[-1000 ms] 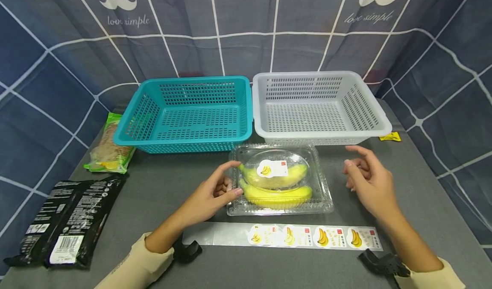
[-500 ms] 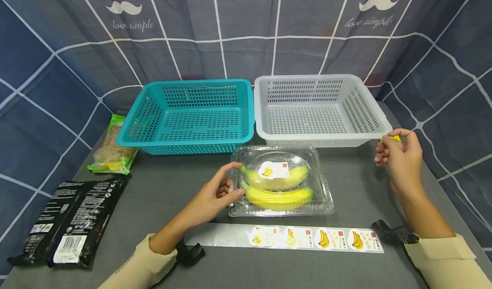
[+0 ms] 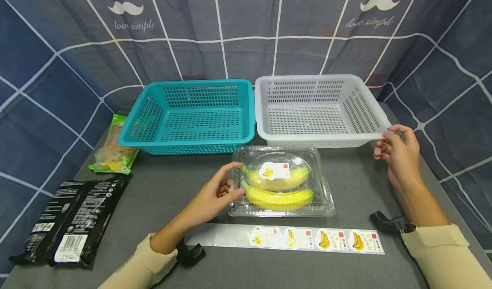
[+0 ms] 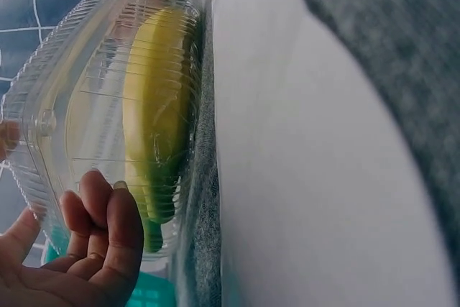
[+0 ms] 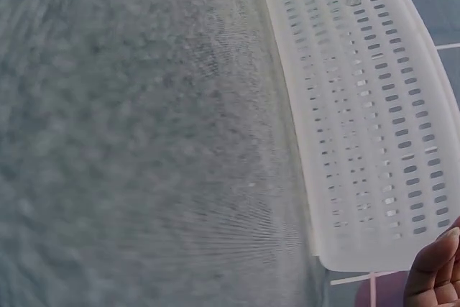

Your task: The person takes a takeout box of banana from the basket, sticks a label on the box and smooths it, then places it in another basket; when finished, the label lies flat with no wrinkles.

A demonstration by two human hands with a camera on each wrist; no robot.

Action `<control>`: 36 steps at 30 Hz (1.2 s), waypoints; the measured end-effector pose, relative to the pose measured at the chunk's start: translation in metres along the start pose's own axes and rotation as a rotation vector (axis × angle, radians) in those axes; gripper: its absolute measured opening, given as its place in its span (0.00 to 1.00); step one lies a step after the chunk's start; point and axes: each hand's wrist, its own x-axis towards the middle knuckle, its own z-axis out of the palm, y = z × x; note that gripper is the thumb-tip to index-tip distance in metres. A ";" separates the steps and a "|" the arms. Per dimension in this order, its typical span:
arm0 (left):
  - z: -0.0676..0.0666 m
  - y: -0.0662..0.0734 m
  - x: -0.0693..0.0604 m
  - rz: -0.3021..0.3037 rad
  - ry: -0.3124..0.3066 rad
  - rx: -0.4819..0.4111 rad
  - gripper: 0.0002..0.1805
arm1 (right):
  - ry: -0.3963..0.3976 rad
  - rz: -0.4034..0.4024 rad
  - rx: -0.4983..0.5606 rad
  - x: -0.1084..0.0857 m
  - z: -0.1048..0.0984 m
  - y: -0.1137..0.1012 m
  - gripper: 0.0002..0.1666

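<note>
A clear plastic clamshell box (image 3: 324, 195) with yellow-green bananas (image 3: 278, 195) inside lies in front of the baskets. Its lid carries a white banana sticker (image 3: 273, 170). My left hand (image 3: 211, 195) holds the box's left side between thumb and index finger, the other fingers curled; the left wrist view shows these fingers (image 4: 118, 235) beside the clear wall. At the right front corner of the white basket (image 3: 323, 137), my right hand (image 3: 401, 154) pinches the rim with thumb and index finger. Only part of this hand (image 5: 435, 271) shows in the right wrist view.
A teal basket (image 3: 188, 146) stands left of the white one. A strip of banana stickers (image 3: 307, 238) lies in front of the box. At left are a green-and-brown packet (image 3: 115, 148) and a black bag (image 3: 73, 220). A tiled-pattern curtain (image 3: 246, 24) hangs behind.
My right hand has moved from beside the box out to the right, onto the white basket's corner. The small yellow packet there is now hidden. My left hand stays on the box.
</note>
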 end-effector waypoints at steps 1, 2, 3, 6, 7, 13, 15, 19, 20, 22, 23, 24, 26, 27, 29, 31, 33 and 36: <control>0.000 0.000 0.000 0.003 0.003 0.003 0.33 | -0.006 -0.004 0.011 0.000 -0.001 0.001 0.09; 0.000 0.000 0.000 0.005 0.007 0.007 0.33 | -0.014 -0.008 0.028 0.001 -0.002 0.002 0.09; 0.000 0.001 0.000 0.007 0.010 0.011 0.33 | -0.023 -0.012 0.047 0.001 -0.002 0.004 0.10; 0.001 0.001 0.000 0.013 0.019 0.021 0.33 | -0.055 -0.026 0.119 0.002 -0.004 0.007 0.10; 0.001 0.001 0.000 0.012 0.020 0.024 0.33 | -0.066 -0.030 0.147 0.002 -0.005 0.008 0.10; -0.001 0.004 -0.002 0.006 -0.003 0.028 0.33 | -0.098 -0.045 0.278 0.003 -0.008 0.012 0.11; -0.002 0.007 -0.004 0.004 -0.009 0.037 0.33 | -0.100 -0.047 0.292 0.003 -0.008 0.013 0.11; -0.004 0.016 -0.008 -0.003 -0.014 0.068 0.33 | -0.112 -0.052 0.303 0.003 -0.009 0.014 0.11; -0.003 0.019 -0.009 -0.005 -0.022 0.068 0.33 | -0.114 -0.056 0.306 0.003 -0.009 0.014 0.11; -0.002 0.025 -0.011 -0.011 -0.040 0.072 0.33 | -0.114 -0.060 0.309 0.003 -0.009 0.014 0.11; -0.002 0.027 -0.012 -0.010 -0.048 0.074 0.33 | -0.112 -0.062 0.308 0.003 -0.009 0.014 0.11; -0.001 0.029 -0.013 -0.007 -0.053 0.079 0.32 | -0.111 -0.063 0.303 0.003 -0.009 0.014 0.10; -0.002 0.033 -0.013 0.012 -0.054 0.095 0.32 | -0.110 -0.061 0.291 0.004 -0.009 0.014 0.10; -0.003 0.035 -0.012 0.024 -0.049 0.104 0.32 | -0.109 -0.059 0.288 0.004 -0.009 0.014 0.10; -0.004 0.038 -0.011 0.052 -0.037 0.123 0.33 | -0.109 -0.058 0.281 0.005 -0.009 0.013 0.10; -0.007 0.043 -0.008 0.080 -0.026 0.126 0.33 | -0.110 -0.055 0.286 0.005 -0.009 0.013 0.10; -0.009 0.048 -0.005 0.093 -0.020 0.114 0.33 | -0.109 -0.056 0.288 0.005 -0.010 0.012 0.10; -0.013 0.057 -0.001 0.108 -0.016 0.096 0.33 | -0.107 -0.055 0.274 0.004 -0.011 0.013 0.10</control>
